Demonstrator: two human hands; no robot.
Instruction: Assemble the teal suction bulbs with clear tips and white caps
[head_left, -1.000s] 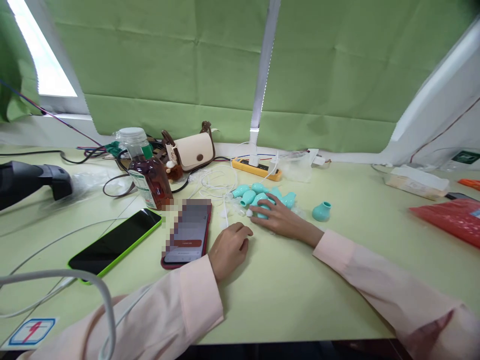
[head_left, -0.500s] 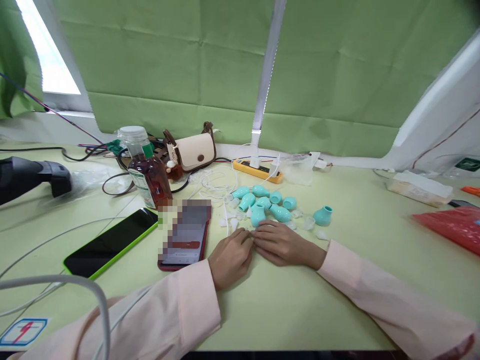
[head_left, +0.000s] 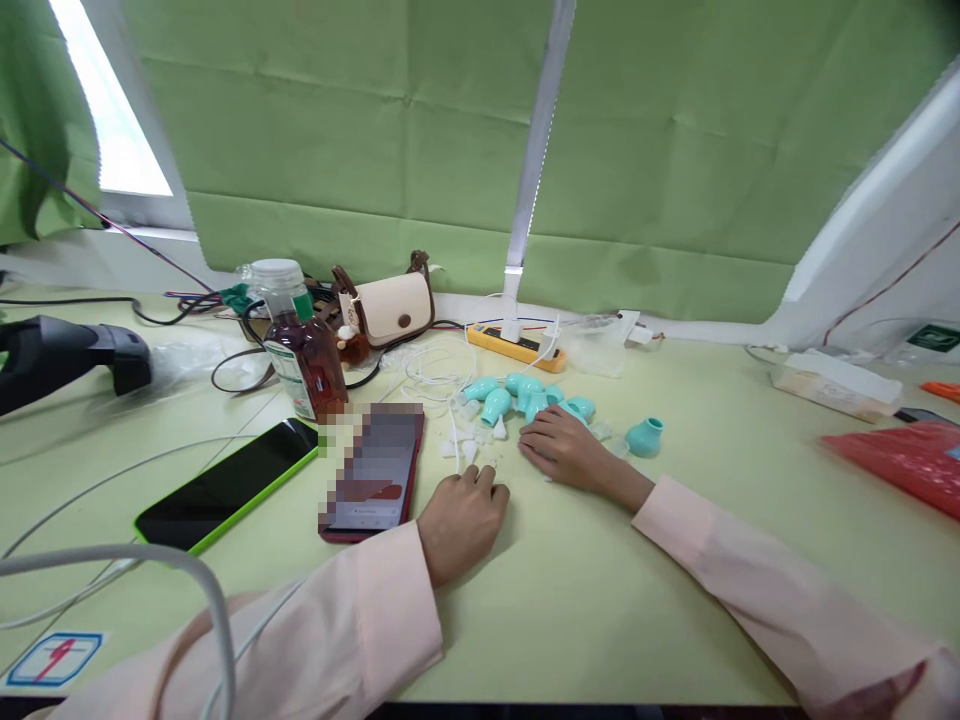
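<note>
My left hand (head_left: 463, 520) rests on the table with its fingers curled under. What they hold, if anything, is hidden. Farther forward, my right hand (head_left: 566, 452) reaches over the near right side of a heap of turquoise bulb-shaped pieces (head_left: 496, 407), fingers stretched to the left and a little bent. The palm covers part of the heap, so whatever lies beneath cannot be seen. One turquoise bulb (head_left: 644, 437) with an open neck stands apart, right of that hand. Small whitish translucent pieces (head_left: 470, 450) lie scattered between my left hand and the heap.
Left of my hands lie a red-cased phone (head_left: 373, 485) and a green-cased phone (head_left: 232, 485). Behind them stand a dark bottle (head_left: 311, 365) and a cream handbag (head_left: 397, 305). A yellow power strip (head_left: 514, 347) with white cables sits behind the heap. A red plastic bag (head_left: 900, 455) lies far right.
My hands were together at the front of the heap and are now apart. The right one has moved forward and right over the turquoise pieces, while the left stays nearly in place.
</note>
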